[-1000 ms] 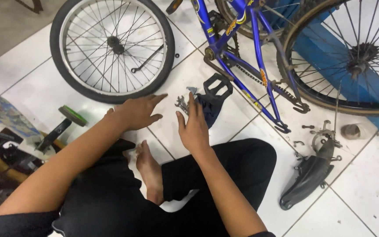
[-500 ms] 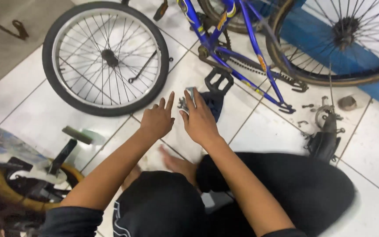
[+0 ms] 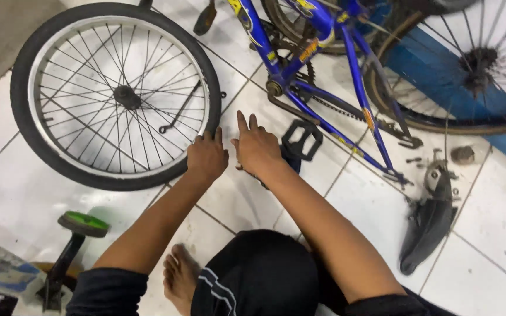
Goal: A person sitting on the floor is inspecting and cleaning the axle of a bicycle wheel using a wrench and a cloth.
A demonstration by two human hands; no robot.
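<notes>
Both hands slid forward since a second ago — left hand [image 3: 207, 157] curled against the wheel [image 3: 115, 93], right hand [image 3: 257, 147] spread flat near the pedal [image 3: 303, 139]. Fingers could snag spokes if the wheel shifts.

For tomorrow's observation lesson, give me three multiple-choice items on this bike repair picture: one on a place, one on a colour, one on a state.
1. Where does the loose wheel lie?
A. flat on the white tiled floor
B. hung on a wall
C. on a bench

2. What colour is the bike frame?
A. red
B. blue
C. green

3. How is the left hand?
A. raised in the air
B. gripping a hammer
C. down at the wheel's tyre, beside the right hand

Answers:
1 A: the wheel rests on its side on the tiles.
2 B: the tubes are blue with yellow markings.
3 C: the knuckles sit at the tyre's edge and no tool shows in either hand.
</notes>
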